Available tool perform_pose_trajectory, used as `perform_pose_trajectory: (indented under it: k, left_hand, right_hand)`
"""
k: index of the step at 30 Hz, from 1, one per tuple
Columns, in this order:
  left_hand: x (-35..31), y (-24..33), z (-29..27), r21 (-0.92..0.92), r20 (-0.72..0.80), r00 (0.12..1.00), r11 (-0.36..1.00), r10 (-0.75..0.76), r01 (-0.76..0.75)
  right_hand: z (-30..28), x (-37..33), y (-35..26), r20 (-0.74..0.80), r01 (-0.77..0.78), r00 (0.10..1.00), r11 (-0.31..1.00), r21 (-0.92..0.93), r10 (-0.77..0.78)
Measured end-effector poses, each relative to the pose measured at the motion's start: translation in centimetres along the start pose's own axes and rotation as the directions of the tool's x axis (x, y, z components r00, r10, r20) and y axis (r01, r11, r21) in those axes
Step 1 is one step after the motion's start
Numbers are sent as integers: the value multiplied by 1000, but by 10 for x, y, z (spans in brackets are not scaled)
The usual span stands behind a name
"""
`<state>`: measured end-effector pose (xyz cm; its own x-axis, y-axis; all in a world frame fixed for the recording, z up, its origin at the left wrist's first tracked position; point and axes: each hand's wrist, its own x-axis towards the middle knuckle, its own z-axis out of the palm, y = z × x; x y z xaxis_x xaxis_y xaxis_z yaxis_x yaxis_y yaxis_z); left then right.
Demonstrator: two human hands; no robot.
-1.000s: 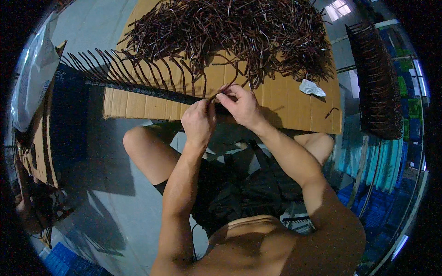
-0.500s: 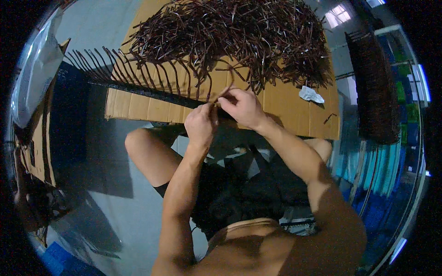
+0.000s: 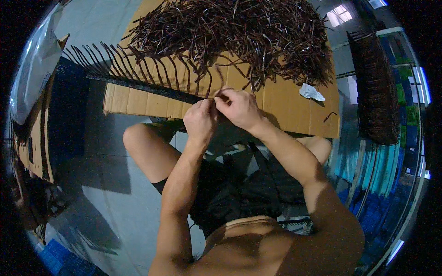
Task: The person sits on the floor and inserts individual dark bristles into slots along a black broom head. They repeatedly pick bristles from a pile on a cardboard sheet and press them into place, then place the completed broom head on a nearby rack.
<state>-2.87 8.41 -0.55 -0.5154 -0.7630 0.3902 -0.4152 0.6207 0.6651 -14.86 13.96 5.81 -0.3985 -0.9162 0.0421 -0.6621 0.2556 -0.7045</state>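
A long black bar [image 3: 142, 87] slants across the cardboard, with a row of thin, dark brown curved strips standing along it. My left hand [image 3: 200, 120] is closed around the bar's right end, its fingertips pressed together there. Close beside it, my right hand [image 3: 240, 108] pinches a single brown strip [image 3: 220, 76] whose free end sticks up past the fingers. Where that strip meets the bar is hidden by my fingertips. Beyond both hands lies a big heap of loose brown strips [image 3: 230, 37], several of them straying toward the bar.
Flat cardboard [image 3: 147, 103] lies under the heap, in front of my bent knees. On its right are a crumpled white paper [image 3: 311, 93] and a stray strip [image 3: 330, 117]. A dense brown bristly bundle [image 3: 375, 87] stands far right. At left hangs clear plastic [image 3: 34, 83].
Both hands have shifted very slightly, and the right one has tilted its strip more upright near the bar's end. The heap looks the same.
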Motion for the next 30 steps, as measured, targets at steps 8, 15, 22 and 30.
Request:
perform_pose_trajectory:
  k: [8, 15, 22, 30]
  left_hand:
    - [1, -8, -18, 65, -50, 977, 975, -209, 212]
    - [-4, 0, -7, -28, -6, 988, 988, -153, 153]
    - [-3, 1, -6, -3, 7, 992, 992, -129, 129]
    - [1, 1, -6, -11, -1, 990, 990, -140, 140]
  right_hand:
    - [-36, 55, 42, 35, -125, 991, 991, -50, 127]
    - [-9, 57, 89, -4, -160, 987, 983, -87, 160]
    - [10, 46, 59, -54, -222, 974, 975, -14, 220]
    - [13, 64, 32, 264, -540, 818, 840, 46, 511]
